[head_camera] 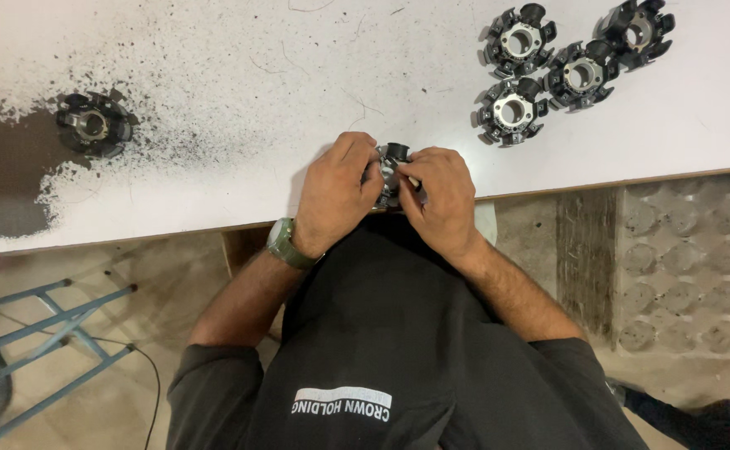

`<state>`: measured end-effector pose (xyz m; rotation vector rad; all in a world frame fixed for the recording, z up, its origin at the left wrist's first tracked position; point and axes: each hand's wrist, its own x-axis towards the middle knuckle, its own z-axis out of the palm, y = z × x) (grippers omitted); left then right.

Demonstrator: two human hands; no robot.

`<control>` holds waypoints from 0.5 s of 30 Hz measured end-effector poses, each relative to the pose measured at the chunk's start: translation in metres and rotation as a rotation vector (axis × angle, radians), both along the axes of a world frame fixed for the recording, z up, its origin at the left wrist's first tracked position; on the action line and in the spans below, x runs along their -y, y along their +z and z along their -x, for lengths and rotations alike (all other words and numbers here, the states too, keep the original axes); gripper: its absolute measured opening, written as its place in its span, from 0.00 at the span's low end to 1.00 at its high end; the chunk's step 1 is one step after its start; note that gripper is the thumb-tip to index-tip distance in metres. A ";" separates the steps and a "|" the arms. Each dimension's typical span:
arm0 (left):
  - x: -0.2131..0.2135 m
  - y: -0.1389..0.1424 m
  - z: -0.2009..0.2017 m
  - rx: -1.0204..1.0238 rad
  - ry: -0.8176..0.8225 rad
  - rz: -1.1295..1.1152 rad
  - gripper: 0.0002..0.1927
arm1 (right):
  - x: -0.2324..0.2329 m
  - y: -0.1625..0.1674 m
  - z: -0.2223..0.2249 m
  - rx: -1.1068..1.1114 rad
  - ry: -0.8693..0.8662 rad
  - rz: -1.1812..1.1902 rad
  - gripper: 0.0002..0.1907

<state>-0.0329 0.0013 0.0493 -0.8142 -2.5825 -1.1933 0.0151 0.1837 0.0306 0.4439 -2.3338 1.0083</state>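
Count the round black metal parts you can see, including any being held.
6: four clustered at the table's far right, one at left, one held in both hands. None seem hidden.

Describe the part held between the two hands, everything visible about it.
The held part is a small round component, dark with silvery metal at its middle and a black cylindrical stub at the top, apparently the same kind as the four stator-like pieces lying on the white table. It sits at the table's near edge, mostly hidden. The left hand covers its left side, and the right hand its right, fingers pinching it.
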 end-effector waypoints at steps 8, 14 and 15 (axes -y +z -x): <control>0.003 -0.007 -0.002 0.028 -0.009 0.008 0.07 | 0.002 -0.004 0.000 -0.075 0.040 0.009 0.17; 0.001 -0.012 -0.008 -0.009 0.014 -0.001 0.07 | 0.005 -0.005 0.001 -0.050 -0.005 -0.043 0.18; 0.001 -0.013 -0.009 -0.016 0.019 0.002 0.07 | 0.004 -0.005 0.001 -0.045 0.000 -0.060 0.18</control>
